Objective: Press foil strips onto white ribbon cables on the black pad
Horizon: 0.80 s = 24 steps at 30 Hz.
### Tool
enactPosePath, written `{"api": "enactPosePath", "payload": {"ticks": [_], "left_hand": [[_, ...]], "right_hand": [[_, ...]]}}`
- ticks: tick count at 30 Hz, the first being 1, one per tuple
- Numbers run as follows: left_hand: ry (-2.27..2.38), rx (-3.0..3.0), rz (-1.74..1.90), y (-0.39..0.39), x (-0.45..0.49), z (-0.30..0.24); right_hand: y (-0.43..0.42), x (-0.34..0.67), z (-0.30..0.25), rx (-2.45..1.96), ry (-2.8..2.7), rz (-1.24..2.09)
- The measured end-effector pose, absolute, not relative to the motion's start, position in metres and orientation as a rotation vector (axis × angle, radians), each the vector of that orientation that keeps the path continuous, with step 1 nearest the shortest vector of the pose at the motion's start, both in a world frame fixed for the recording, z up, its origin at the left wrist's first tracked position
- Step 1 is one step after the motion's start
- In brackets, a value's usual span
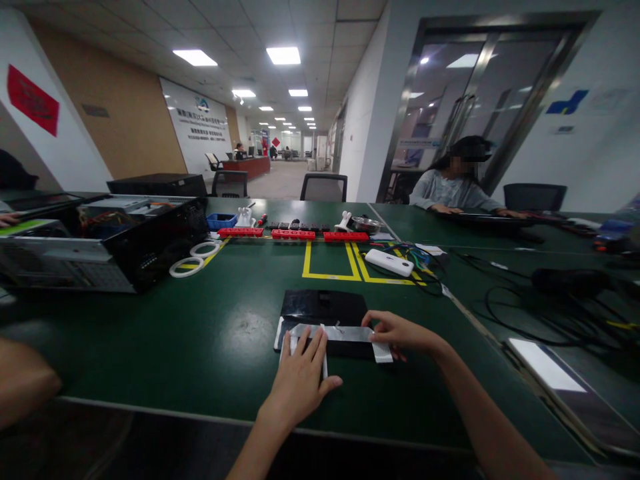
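Note:
A black panel with a glossy upper part (300, 303) lies on the green table in front of me. Across its lower half runs a flat silver strip (347, 333), and a short pale ribbed piece (383, 353) hangs from the strip's right end. My left hand (305, 373) rests flat over the strip's left end, fingers stretched out and thumb apart. Beneath those fingers a thin white edge shows, mostly hidden. At the right end, my right hand (397, 331) pinches the strip between thumb and index finger, with its other fingers curled and partly hidden.
An opened computer case (65, 257) stands at the left, beside two white rings (187, 267). Red trays (293, 235) line the back. A white device (389, 263) and cables lie right, with a phone-like slab (565, 387) nearer. A co-worker (455, 183) sits across.

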<state>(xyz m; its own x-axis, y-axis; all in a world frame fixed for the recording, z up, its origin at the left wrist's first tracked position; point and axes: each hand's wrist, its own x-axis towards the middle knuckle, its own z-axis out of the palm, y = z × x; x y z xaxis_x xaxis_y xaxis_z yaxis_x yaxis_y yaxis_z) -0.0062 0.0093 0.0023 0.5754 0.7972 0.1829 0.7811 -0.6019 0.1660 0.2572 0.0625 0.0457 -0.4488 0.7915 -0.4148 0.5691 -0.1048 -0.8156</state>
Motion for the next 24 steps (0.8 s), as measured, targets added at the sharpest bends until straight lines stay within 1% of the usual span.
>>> {"api": "enactPosePath", "payload": {"ticks": [9, 12, 15, 21, 24], "left_hand": [[1.266, 2.639, 0.33, 0.015, -0.015, 0.013], [1.255, 2.523, 0.463, 0.017, -0.027, 0.018], [1.374, 2.44, 0.622, 0.02, -0.047, 0.018], [1.678, 2.416, 0.736, 0.025, -0.104, -0.011], [1.737, 2.44, 0.74, 0.026, -0.12, -0.029]], "right_hand": [[0.061, 0.257, 0.046, -1.548, -1.961, 1.555], [0.061, 0.258, 0.045, -1.554, -1.974, 1.555], [0.061, 0.258, 0.046, -1.562, -1.975, 1.549], [0.06, 0.256, 0.049, -1.564, -1.944, 1.575], [0.06, 0.256, 0.049, -1.571, -1.95, 1.567]]}}
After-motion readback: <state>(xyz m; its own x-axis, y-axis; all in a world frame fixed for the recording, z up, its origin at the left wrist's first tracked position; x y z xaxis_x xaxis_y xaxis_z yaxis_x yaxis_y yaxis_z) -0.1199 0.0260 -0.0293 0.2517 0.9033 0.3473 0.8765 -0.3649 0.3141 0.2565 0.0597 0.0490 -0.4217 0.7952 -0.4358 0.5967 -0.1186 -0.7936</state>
